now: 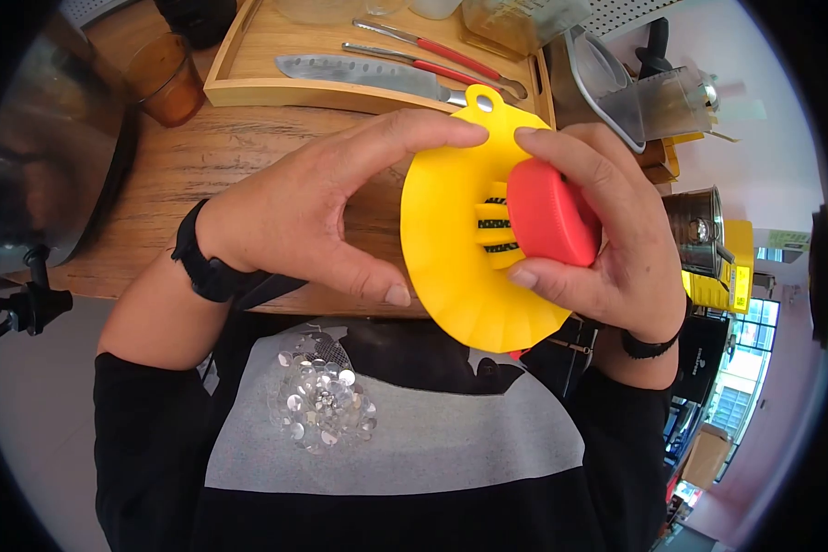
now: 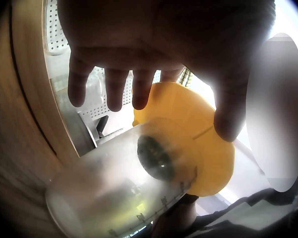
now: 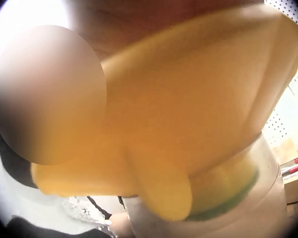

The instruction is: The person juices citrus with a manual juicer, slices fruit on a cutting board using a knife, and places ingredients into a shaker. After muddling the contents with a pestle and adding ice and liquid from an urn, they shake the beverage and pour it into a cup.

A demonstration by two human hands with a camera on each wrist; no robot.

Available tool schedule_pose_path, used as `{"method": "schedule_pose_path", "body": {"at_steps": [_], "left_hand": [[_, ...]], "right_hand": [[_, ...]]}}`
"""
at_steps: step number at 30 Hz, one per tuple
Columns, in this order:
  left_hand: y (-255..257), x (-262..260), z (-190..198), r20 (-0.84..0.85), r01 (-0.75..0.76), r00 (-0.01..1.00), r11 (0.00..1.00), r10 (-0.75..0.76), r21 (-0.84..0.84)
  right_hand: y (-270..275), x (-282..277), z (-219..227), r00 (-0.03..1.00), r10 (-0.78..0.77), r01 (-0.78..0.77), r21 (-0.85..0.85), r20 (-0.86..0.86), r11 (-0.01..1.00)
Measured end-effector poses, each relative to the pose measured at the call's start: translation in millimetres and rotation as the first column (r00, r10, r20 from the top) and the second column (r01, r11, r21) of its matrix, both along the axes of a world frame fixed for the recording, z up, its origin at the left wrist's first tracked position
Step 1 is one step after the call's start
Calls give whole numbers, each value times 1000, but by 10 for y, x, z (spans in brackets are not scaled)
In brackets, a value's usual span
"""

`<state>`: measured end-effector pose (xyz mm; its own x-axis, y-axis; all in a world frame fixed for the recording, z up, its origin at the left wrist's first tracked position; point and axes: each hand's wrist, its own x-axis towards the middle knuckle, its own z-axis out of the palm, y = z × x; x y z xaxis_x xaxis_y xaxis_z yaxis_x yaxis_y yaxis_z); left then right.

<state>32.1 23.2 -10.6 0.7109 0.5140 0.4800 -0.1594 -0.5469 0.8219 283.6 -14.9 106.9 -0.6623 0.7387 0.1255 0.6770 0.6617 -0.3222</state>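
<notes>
The tray point(image 1: 259, 57) lies on the table point(image 1: 170, 161), toward its back. In it, the knife point(image 1: 368, 75) lies nearest the front edge, two tools point(image 1: 451, 58) lie behind the blade, and the jug point(image 1: 515, 26) stands at the back right. Left of the tray is the glass point(image 1: 166, 83), with the cup point(image 1: 198, 20) behind it; the drum point(image 1: 46, 138) is farther left, the clamp point(image 1: 35, 302) before it. The bin point(image 1: 607, 120) is right of the tray, the pot point(image 1: 695, 221) nearer and farther right. Before the tray, the disc point(image 1: 451, 276) is between the left hand point(image 1: 304, 202) and the right hand point(image 1: 616, 212), the knob point(image 1: 547, 212) over its middle, the container point(image 2: 99, 183) under it.
</notes>
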Motion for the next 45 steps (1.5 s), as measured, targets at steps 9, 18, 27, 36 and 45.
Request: {"method": "schedule_pose_path", "body": {"at_steps": [9,18,27,36,45], "left_hand": [[165,10,-73,291,45,957,992,-10,-114],[-185,-393,-270,165,-353,899,895,405,-274],[-667,-840,-685,134,-507,796,771,591,-386],[-626,-716,-818,122,-524,794,772,596,-361],[-729,-732,-789,143,-488,814,795,564,-360]], "right_hand": [[-61,8,-59,991,24,-29,-42,-132,999],[-202,-79,-11,994,-101,99,-61,-29,993],[-363,-127,-121,948,-198,172,-119,-250,978],[-193,168,-374,985,-29,59,170,-170,984],[-288,154,-275,989,-22,41,129,-145,991]]}}
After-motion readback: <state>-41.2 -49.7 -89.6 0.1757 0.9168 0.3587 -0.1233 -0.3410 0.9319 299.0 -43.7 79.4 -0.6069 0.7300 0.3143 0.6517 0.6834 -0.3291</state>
